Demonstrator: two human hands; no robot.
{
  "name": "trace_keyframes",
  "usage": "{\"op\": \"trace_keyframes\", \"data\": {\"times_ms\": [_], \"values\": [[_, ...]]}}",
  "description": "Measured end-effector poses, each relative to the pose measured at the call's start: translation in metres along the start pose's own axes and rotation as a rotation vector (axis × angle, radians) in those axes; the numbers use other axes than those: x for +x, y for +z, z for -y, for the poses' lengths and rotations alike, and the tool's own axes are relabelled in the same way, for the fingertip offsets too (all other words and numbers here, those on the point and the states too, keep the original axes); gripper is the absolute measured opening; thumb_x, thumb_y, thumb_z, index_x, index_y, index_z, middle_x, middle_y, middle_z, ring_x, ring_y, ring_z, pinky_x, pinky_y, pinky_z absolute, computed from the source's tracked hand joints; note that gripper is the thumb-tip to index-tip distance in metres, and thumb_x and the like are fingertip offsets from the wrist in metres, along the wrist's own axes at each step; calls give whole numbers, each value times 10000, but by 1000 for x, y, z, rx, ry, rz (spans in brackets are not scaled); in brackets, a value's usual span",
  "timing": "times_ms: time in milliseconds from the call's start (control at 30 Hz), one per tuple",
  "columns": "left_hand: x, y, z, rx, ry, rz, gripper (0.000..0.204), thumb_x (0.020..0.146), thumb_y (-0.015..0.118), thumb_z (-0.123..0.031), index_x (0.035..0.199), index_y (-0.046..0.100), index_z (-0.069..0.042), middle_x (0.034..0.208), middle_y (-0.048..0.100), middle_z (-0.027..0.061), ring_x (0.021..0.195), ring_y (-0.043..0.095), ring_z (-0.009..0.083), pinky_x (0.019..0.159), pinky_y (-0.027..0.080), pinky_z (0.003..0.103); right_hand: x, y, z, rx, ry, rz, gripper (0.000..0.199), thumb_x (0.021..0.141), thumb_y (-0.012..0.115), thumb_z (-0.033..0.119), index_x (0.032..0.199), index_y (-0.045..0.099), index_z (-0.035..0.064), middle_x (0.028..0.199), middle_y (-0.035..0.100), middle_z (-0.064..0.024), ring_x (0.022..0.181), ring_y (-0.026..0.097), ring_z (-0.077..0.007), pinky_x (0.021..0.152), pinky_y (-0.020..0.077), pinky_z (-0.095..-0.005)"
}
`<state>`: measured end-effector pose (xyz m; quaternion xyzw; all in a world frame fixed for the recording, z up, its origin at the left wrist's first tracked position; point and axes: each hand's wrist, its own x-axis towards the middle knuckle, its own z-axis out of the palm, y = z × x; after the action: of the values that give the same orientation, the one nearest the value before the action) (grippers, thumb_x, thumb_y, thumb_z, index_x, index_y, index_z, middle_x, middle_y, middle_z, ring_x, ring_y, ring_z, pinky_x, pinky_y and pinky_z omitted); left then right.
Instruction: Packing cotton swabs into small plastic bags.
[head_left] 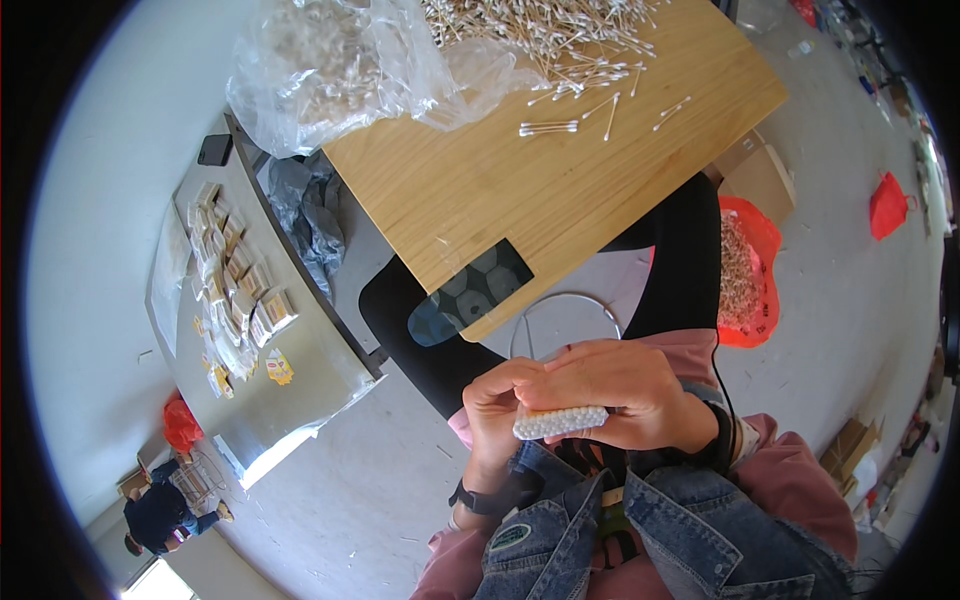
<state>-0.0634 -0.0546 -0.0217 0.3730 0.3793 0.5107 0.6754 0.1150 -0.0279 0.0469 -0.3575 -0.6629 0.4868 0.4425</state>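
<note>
Your right hand is closed around a tight bundle of cotton swabs, and your left hand is curled against the bundle's left side, fingers bent in, so both grip it. The bundle sits between your palms in front of your chest, its white tips packed side by side and facing you. Just beyond your hands is the near corner of the wooden tabletop. Farther up it, a few loose swabs lie apart from a big heap of swabs at the far edge, beside a clear plastic bag. To your right, an open red bag holds more swabs. Off to your left, a grey table carries small packs and a black phone.
</note>
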Motion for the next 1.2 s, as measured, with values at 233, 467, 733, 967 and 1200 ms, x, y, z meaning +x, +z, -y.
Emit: {"op": "trace_keyframes", "data": {"times_ms": [233,467,733,967,1200], "values": [[-2,0,-5,35,-54,3,184,801,768,-82,901,664,33,927,678,119,839,626,179,753,501,281,3,0,5,19,45,-15,452,671,833,114,1093,690,38,980,721,-72,845,689,-252,774,544,-338],[-1,1,-9,45,-78,11,209,733,795,-35,897,682,30,943,689,126,853,643,187,755,507,285,4,1,4,-29,2,-20,472,653,846,140,1091,694,49,1003,722,-68,875,692,-268,802,544,-338],[-1,-1,-8,28,-83,22,246,731,822,-86,892,673,26,954,690,143,874,650,204,762,512,298,4,1,4,-17,3,3,375,717,801,121,1069,685,67,1077,696,-88,933,677,-293,840,537,-366],[-3,-5,-2,4,-7,36,267,738,817,-59,925,641,14,974,684,157,885,650,223,772,515,308,5,-1,4,-67,-22,50,421,725,813,182,1101,686,41,1040,718,-69,934,694,-218,907,516,-382],[0,-5,1,37,9,71,274,732,812,-33,926,624,12,971,682,157,888,648,224,774,516,314,4,-1,8,-44,8,34,385,719,813,150,1074,692,63,1027,703,-60,920,673,-237,930,499,-399]]}}
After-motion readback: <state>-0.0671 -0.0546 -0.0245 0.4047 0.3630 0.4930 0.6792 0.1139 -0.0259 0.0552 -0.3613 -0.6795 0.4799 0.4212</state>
